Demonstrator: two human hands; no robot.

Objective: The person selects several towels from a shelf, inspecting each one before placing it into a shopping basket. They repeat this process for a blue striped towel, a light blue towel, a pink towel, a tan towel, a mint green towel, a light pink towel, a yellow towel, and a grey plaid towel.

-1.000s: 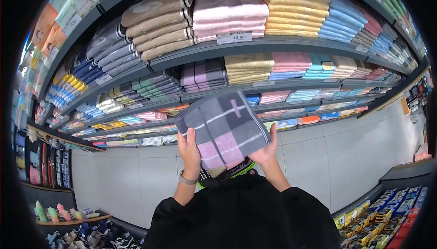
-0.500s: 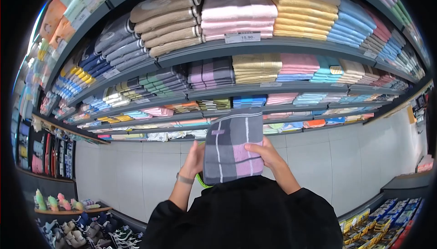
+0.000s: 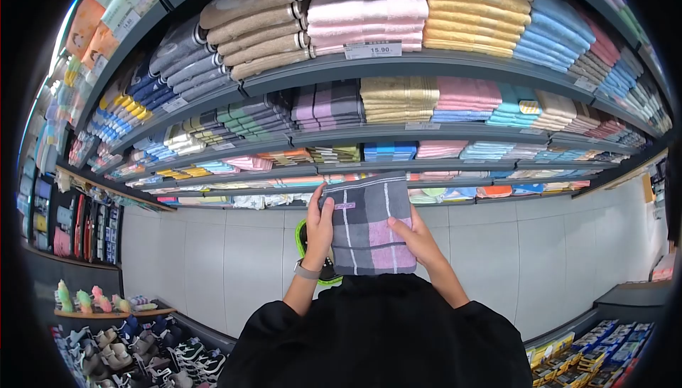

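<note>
A folded grey, black and purple checked towel (image 3: 371, 228) with white stripes is held up in front of my body. My left hand (image 3: 321, 221) grips its left edge, the thumb lying on the front near a small purple label. On the right edge, my right hand (image 3: 413, 237) holds it with the thumb on the purple part. The fingers behind the towel are hidden on both sides.
Shelves ahead carry folded towels, among them a pink stack (image 3: 366, 12), a yellow stack (image 3: 472, 19) and purple checked ones (image 3: 328, 105). A price tag (image 3: 373, 49) hangs on the shelf edge. A green-rimmed object (image 3: 301, 240) is low behind my left hand. Shoes (image 3: 117, 352) are at lower left.
My left hand has moved up and right and now grips the towel's upper left side. The towel has shifted slightly right, and more of the green-rimmed object shows.
</note>
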